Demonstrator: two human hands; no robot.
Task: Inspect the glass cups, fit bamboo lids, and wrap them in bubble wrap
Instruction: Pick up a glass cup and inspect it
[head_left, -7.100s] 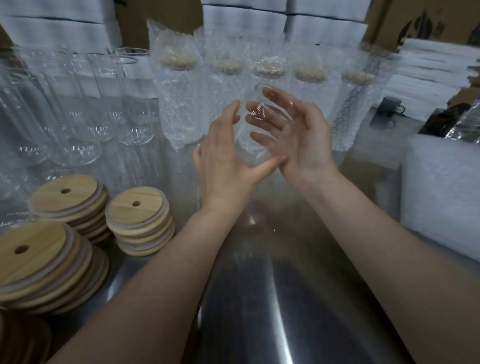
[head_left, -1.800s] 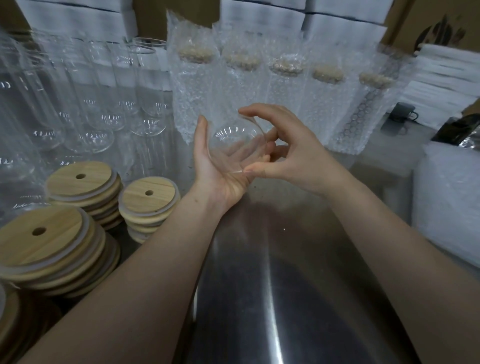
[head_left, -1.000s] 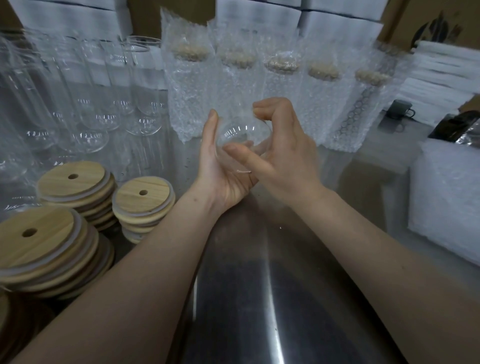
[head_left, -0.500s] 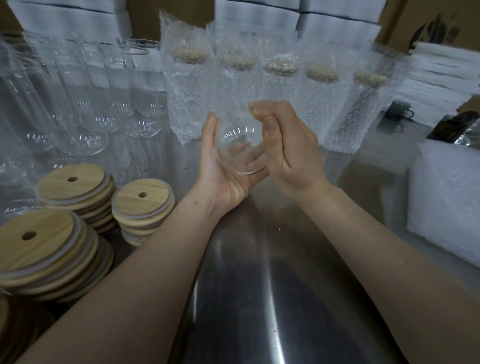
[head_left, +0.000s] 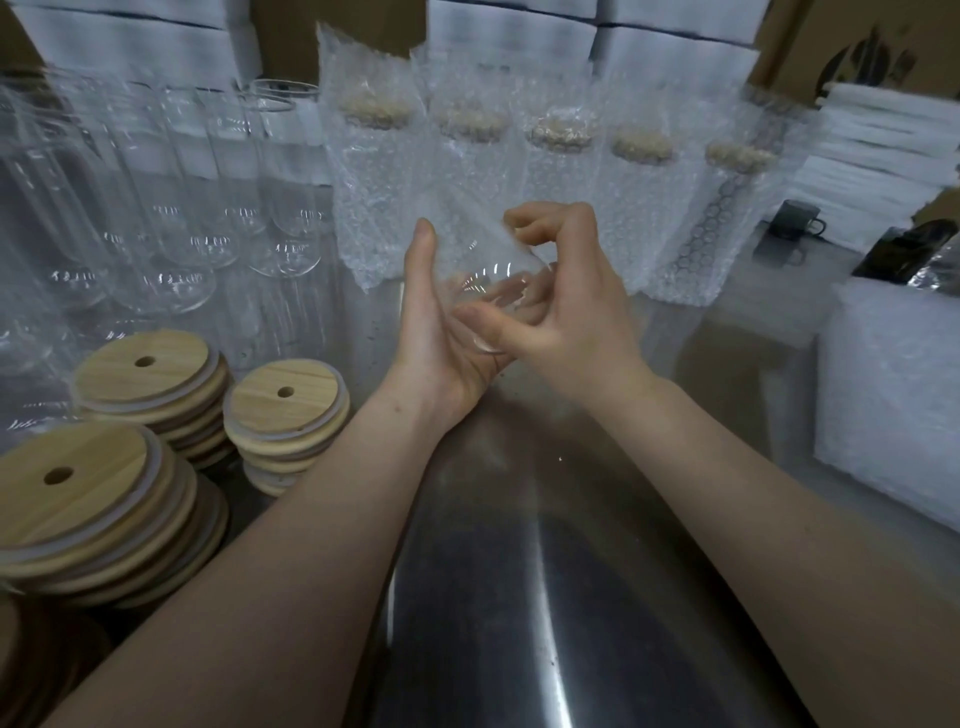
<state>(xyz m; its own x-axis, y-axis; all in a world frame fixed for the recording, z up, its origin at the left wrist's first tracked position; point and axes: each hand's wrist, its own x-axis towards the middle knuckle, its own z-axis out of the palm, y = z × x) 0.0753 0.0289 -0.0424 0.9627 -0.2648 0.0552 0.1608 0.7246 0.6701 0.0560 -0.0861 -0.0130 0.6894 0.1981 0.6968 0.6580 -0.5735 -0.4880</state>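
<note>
Cup: we hold one clear glass cup (head_left: 488, 293) at the centre of the frame, tipped on its side above the steel table (head_left: 519, 597); which end faces us we cannot tell for sure.
Left hand: our left hand (head_left: 441, 338) lies flat, palm up under the cup, with the thumb straight up beside the wall. It cradles the cup and does not clasp it.
Right hand: our right hand (head_left: 576, 312) curls its fingers over the top of the cup and sets its thumb on the near edge. It grips the cup.
Weight: we judge it light, as one palm bears it.
Stiffness: rigid and thin-walled. It will not give under our fingers, and we expect a knock on the steel to chip it.
Slip: the glass is smooth against bare skin, so we judge a loose pinch risky.
Hold: we take it round the wall, one palm under it, and keep off the rim where the lid must seat.
Lids: bamboo lids (head_left: 285, 400) sit stacked at lower left, within reach.
Others: bare cups (head_left: 182, 218) stand at upper left and wrapped cups (head_left: 467, 171) at upper centre. Both are close, so we turn our cup with care.
</note>
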